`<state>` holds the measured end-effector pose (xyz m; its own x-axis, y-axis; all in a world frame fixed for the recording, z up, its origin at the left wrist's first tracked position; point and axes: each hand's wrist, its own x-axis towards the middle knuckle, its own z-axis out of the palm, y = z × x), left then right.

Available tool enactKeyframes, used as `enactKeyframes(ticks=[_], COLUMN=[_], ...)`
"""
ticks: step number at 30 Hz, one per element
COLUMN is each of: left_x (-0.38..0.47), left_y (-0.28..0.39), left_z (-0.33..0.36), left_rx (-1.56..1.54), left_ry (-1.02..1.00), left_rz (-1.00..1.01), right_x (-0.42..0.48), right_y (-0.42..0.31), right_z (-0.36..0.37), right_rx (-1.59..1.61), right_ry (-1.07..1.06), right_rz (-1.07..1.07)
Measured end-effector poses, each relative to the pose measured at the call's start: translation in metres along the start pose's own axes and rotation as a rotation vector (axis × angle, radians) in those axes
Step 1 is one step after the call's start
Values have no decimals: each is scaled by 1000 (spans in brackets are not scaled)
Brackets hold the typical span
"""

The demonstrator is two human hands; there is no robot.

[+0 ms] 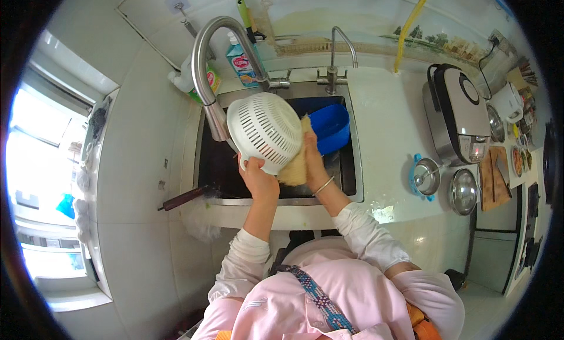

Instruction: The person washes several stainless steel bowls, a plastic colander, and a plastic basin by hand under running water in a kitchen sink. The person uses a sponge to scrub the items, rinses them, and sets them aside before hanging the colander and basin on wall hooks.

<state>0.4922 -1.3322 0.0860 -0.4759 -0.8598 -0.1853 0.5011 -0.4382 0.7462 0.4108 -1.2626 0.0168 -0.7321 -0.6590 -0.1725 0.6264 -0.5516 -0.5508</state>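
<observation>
A white plastic colander (266, 130) is tilted on its side over the dark sink, its slotted outer face turned up. My left hand (260, 179) grips its rim at the near left. With my right hand (313, 157) I hold a yellowish cloth (296, 169) against the colander's right side. The steel faucet (216, 119) arches down at the colander's left edge; whether water runs is not clear. Behind my right hand a blue plastic basin (330, 128) rests in the sink. A dark pan handle (185, 198) sticks out over the sink's front left edge.
Bottles of cleaner (242, 64) stand behind the sink, near a small second tap (332, 75). On the right counter are a rice cooker (458, 115), a small metal pot (426, 177), a metal lid or bowl (463, 192) and a cutting board (493, 181) with a knife. A tiled wall lies left.
</observation>
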Motion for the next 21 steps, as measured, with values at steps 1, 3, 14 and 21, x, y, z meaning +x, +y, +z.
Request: enactKeyframes(ticks=[1,3,14,21], left_x=[2,3,-14,-15], left_y=[-9,-11,0,17], left_z=[-3,-3,5,9], left_rx=[26,62,377,101], left_ry=[-8,-48,-168,-14], left_rz=[45,31,180,-11], right_x=[-8,-7,0,-21], right_y=[2,0,-85,-79], right_z=[16,6,29,7], right_rx=[-169,-617,-1135,-1314], right_ry=[108,124,-77,-137], right_rz=[-91,-369,-503,-591])
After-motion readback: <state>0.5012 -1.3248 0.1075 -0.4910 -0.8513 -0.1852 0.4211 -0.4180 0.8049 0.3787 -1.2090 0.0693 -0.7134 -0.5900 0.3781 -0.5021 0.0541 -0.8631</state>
